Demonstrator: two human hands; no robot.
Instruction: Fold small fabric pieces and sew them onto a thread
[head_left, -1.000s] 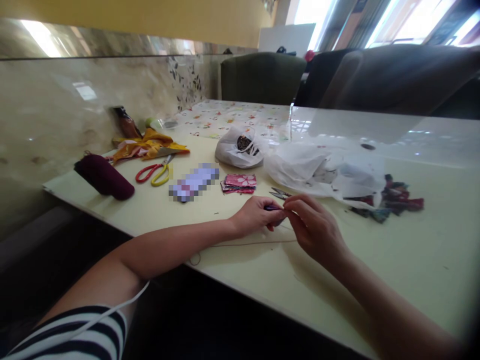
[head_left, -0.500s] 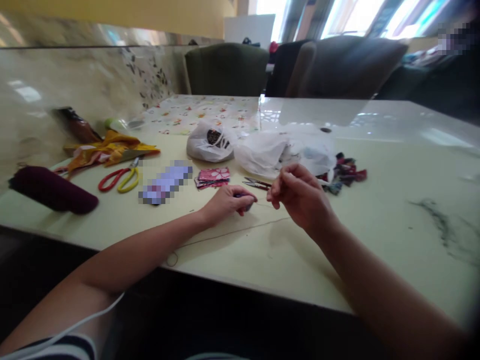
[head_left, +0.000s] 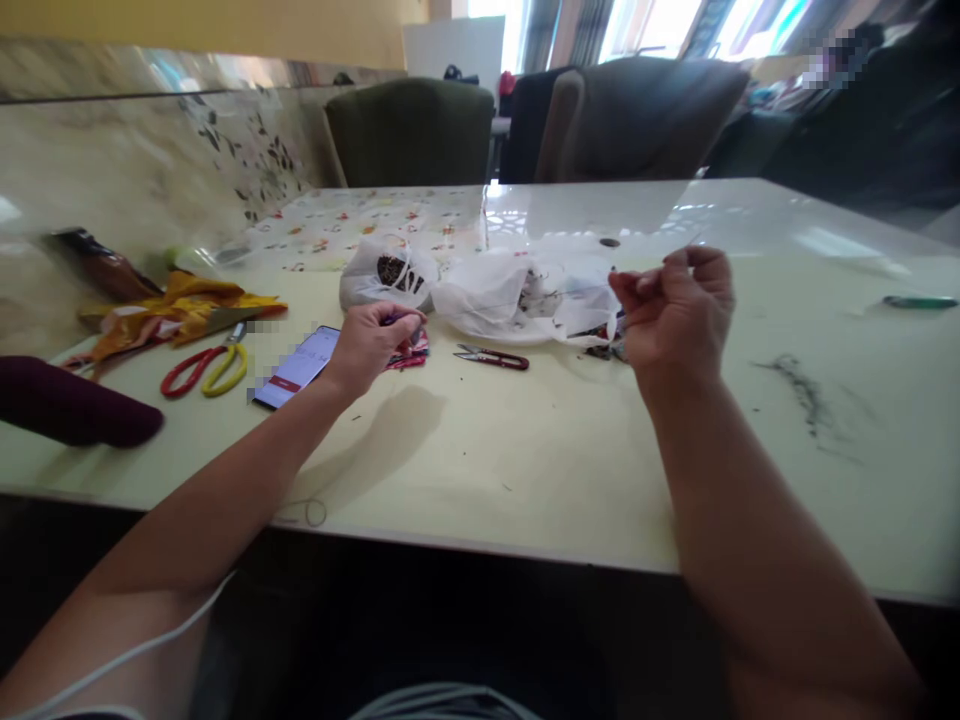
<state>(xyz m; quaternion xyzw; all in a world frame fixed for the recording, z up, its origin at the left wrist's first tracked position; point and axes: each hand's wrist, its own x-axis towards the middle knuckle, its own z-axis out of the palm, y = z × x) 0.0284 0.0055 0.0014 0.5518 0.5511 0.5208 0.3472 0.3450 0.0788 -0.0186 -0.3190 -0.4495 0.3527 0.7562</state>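
My left hand (head_left: 373, 343) is closed in a pinch on a small dark fabric piece (head_left: 401, 320), held just above the pale table (head_left: 525, 450). My right hand (head_left: 679, 305) is raised to the right, fingers curled shut as if pinching something too fine to make out. A loop of thread (head_left: 311, 512) lies near the table's front edge. Thread snips (head_left: 491, 356) lie between the two hands. A small stack of pink patterned fabric pieces (head_left: 412, 352) sits right behind my left hand.
Red-and-yellow scissors (head_left: 202, 368), a phone (head_left: 294, 366), a maroon pouch (head_left: 71, 405) and yellow cloth (head_left: 176, 305) lie at the left. Two white plastic bags (head_left: 517, 295) sit mid-table with fabric scraps beside them. A green pen (head_left: 919, 301) lies far right. Armchairs stand behind the table.
My right hand has pulled up and away to the right from my left hand. My left hand lifted slightly with the fabric piece. The camera view swung to the right.
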